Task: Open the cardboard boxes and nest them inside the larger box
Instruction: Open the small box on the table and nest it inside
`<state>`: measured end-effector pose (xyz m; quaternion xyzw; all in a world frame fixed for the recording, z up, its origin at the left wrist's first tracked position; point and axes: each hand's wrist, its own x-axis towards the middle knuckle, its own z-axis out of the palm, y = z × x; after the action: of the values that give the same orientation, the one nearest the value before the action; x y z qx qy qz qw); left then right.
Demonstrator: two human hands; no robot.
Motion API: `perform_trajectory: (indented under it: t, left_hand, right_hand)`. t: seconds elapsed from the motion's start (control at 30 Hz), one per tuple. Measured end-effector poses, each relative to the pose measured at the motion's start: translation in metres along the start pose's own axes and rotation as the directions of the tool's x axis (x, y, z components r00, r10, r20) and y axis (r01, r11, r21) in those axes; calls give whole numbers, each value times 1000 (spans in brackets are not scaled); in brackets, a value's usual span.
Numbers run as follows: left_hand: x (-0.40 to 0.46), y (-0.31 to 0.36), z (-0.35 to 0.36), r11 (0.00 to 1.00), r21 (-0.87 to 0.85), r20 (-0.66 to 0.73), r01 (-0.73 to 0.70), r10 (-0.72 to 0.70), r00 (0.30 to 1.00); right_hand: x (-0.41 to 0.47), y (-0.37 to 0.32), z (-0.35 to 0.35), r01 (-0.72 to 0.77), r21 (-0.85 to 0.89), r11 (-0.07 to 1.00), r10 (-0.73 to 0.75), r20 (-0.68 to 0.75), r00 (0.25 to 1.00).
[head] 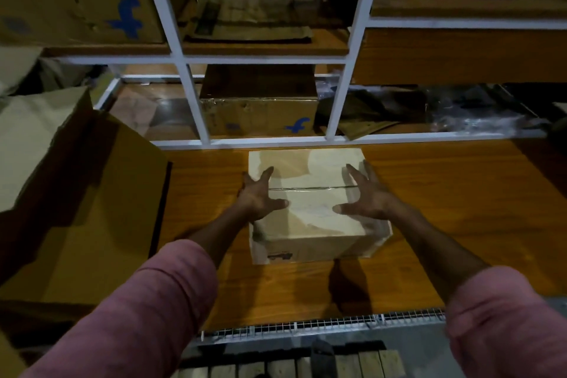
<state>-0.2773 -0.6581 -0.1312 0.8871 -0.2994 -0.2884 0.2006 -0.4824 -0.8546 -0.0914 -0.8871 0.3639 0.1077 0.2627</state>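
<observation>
A pale, closed cardboard box (310, 218) stands on the wooden table (445, 224) in the middle of the head view, its top flaps meeting at a taped seam. My left hand (259, 193) lies at the box's left top edge with fingers spread and straight. My right hand (365, 195) mirrors it at the right top edge, fingers spread. Neither hand curls round the box. At the left stands a larger open brown box (86, 224) with its flaps raised.
A white metal shelf frame (196, 107) rises behind the table. Another brown box with a blue logo (260, 113) sits behind it, and a bigger one (76, 0) on the upper shelf. Flattened cardboard and plastic wrap lie at the right. A wire edge (306, 328) runs along the table's front.
</observation>
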Motion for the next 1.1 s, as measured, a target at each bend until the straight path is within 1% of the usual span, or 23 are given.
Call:
perform_trajectory:
  t: [0.03, 0.1, 0.2, 0.23, 0.3, 0.37, 0.4, 0.43, 0.5, 0.6, 0.63, 0.7, 0.77, 0.83, 0.87, 0.97, 1.0, 1.1]
  left_hand:
    - [2, 2, 1, 1000, -20, -24, 9, -10, 1000]
    - [1, 7, 2, 995, -94, -105, 17, -27, 994]
    - [-4, 15, -4, 983, -173, -263, -65, 17, 965]
    - [-7, 19, -6, 977, -186, -322, -105, 41, 946]
    - [-14, 25, -11, 961, -204, -426, -185, 83, 901]
    - [-24, 28, -18, 946, -214, -495, -243, 109, 862]
    - [-29, 27, -20, 945, -209, -514, -251, 112, 850]
    - [-34, 25, -22, 947, -202, -516, -248, 112, 849]
    - [-41, 19, -25, 959, -177, -473, -222, 115, 874]
    - [-53, 11, -22, 973, -114, -396, -203, 143, 907]
    - [-58, 10, -21, 973, -97, -389, -210, 157, 908]
    - [-69, 11, -19, 977, -45, -402, -210, 175, 899]
    - [-75, 14, -19, 977, 34, -449, -209, 202, 870]
    - [-74, 21, -19, 971, 75, -486, -228, 235, 841]
    - [-73, 24, -18, 970, 59, -490, -236, 234, 840]
    - [-67, 29, -18, 973, -78, -484, -217, 154, 861]
    - [-67, 29, -18, 975, -96, -470, -201, 133, 873]
    - [-72, 23, -20, 976, -131, -426, -173, 102, 899]
  right_hand:
    - [2, 1, 0, 15, 16, 1000, -14, -7, 1000]
    - [5, 5, 0, 74, 55, 996, -70, -77, 995]
    - [11, 4, 0, 160, 118, 980, -130, -227, 965]
    - [13, 2, 0, 178, 104, 978, -142, -287, 948]
    - [13, -2, 0, 203, 6, 979, -182, -412, 893]
    - [9, -1, 4, 232, -86, 969, -244, -473, 847]
    - [6, 1, 8, 241, -107, 965, -263, -475, 840]
    - [2, 5, 13, 246, -115, 963, -271, -463, 844]
    - [-6, 14, 25, 238, -107, 965, -261, -424, 867]
    - [-21, 18, 34, 174, -56, 983, -181, -426, 887]
    - [-28, 15, 34, 145, -50, 988, -151, -453, 879]
    - [-42, 6, 29, 99, -95, 991, -135, -536, 833]
    - [-51, -4, 22, 76, -123, 990, -136, -615, 777]
    - [-51, -11, 15, 71, -153, 986, -155, -657, 737]
    - [-49, -12, 12, 70, -173, 983, -167, -651, 741]
    - [-38, -11, 4, 77, -169, 983, -156, -529, 834]
    - [-37, -10, 3, 74, -181, 981, -156, -495, 855]
    - [-39, -6, 6, 56, -220, 974, -159, -487, 859]
